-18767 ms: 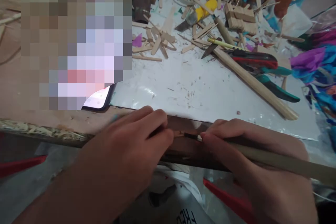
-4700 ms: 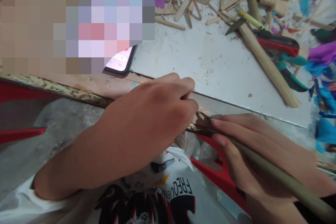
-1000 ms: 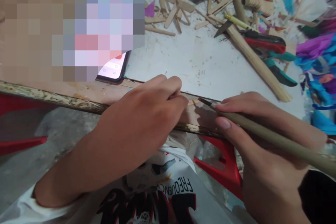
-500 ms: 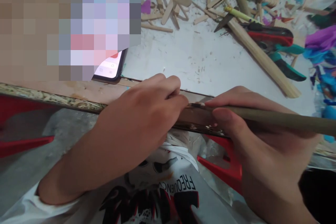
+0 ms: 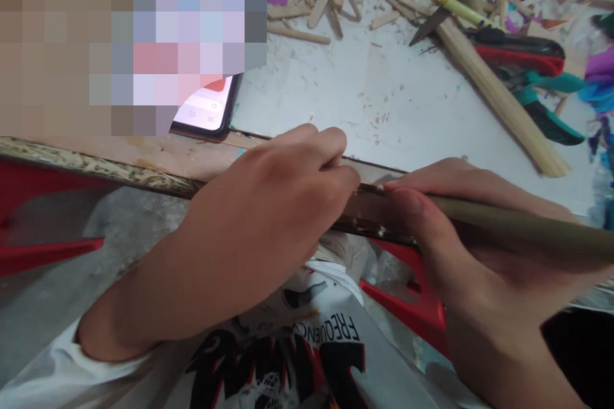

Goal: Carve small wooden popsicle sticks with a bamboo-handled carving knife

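My left hand (image 5: 278, 198) is closed at the table's near edge, its thumb and fingers pinched together; what they hold is hidden beneath them. Just to its right, my right hand (image 5: 460, 230) grips a long, greenish-brown round stick (image 5: 518, 223), which runs off past the right side of the view. A thin dark piece (image 5: 371, 188) with a pale tip spans the small gap between the two hands. Whether it is joined to the stick cannot be made out.
A hammer (image 5: 503, 96), green-handled pliers (image 5: 547, 115) and wooden craft sticks (image 5: 321, 0) lie on the white tabletop (image 5: 311, 89). A phone (image 5: 206, 112) rests at the left beside a blurred-out area. Red plastic parts (image 5: 407, 294) show below the table edge.
Both hands and the tabletop things appear slightly further right in the view. The stick's right end slopes down more, and my right thumb has shifted a little. Both hands remain closed.
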